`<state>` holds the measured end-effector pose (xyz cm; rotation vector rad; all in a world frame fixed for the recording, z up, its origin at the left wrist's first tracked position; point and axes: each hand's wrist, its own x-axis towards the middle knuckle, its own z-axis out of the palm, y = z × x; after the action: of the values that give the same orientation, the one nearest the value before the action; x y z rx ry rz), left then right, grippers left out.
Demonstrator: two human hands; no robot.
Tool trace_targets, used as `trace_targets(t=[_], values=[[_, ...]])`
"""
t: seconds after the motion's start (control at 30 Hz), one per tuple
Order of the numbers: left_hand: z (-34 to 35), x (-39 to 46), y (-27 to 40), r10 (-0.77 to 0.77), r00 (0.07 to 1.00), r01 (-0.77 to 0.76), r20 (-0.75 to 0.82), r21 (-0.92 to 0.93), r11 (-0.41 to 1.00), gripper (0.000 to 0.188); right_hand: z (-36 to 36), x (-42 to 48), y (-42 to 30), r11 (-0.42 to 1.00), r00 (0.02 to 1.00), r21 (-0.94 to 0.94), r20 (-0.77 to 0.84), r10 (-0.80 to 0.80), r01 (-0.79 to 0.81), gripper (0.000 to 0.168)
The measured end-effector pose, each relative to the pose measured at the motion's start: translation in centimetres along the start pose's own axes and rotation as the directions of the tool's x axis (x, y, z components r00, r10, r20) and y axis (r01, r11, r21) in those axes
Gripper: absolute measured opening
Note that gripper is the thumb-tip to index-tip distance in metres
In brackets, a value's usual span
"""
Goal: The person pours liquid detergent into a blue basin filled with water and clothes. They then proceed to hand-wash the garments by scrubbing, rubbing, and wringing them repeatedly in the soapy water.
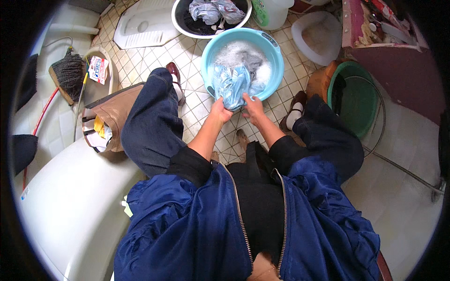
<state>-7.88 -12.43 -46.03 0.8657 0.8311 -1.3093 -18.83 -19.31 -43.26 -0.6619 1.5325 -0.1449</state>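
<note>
A light-blue plastic basin (277, 82) stands on the tiled floor between my feet, with foamy water (228, 52) in it. At its near rim, a wet light-blue patterned cloth (230, 82) is gathered and drapes towards me. My left hand (221, 110) grips the near left edge of this cloth. On its right side, my right hand (254, 108) holds the cloth with the thumb on top; the fingers below are partly hidden. Behind it in the suds lies a grey cloth (250, 61), partly under water.
Beyond the basin sit a dark-lined bowl (177, 21) with greyish laundry (207, 12), a plastic jug (276, 14) and a squat toilet (140, 26). A brown bag (119, 117) leans by my left leg. On the right are a green tub (355, 102) and a shower hose (404, 168).
</note>
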Motion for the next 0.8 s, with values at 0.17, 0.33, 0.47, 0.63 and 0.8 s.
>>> trace_targets(t=[0.17, 0.33, 0.47, 0.63, 0.8], values=[[4.1, -7.4, -1.3, 0.056, 0.972, -0.104, 0.228, 0.204, 0.973, 0.050, -1.3, -2.4, -1.6, 0.998, 0.945, 0.059, 0.327, -0.011, -0.008, 0.036], [5.9, -8.0, 0.7, 0.125, 0.857, -0.217, 0.501, 0.130, 0.968, 0.056, -4.6, 0.1, -1.0, 0.730, 0.927, -0.610, 0.363, -0.091, 0.310, 0.024], [7.3, -10.5, 0.4, -0.041, 0.797, -0.134, 0.603, 0.243, 0.961, 0.062, -4.4, -3.7, -5.4, 0.411, 0.437, -0.241, 0.064, -0.897, 0.879, 0.040], [9.7, -12.7, 2.5, -0.163, 0.779, -0.214, 0.606, 0.501, 0.839, 0.063, -4.1, -7.9, -10.1, 0.855, 0.747, -0.002, 0.487, -0.452, 0.519, 0.045], [12.8, -13.9, 5.3, -0.141, 0.728, -0.537, 0.671, 0.685, 0.492, 0.055, -6.2, -10.6, -14.5, 0.803, 0.684, -0.029, 0.542, -0.488, 0.596, 0.034]])
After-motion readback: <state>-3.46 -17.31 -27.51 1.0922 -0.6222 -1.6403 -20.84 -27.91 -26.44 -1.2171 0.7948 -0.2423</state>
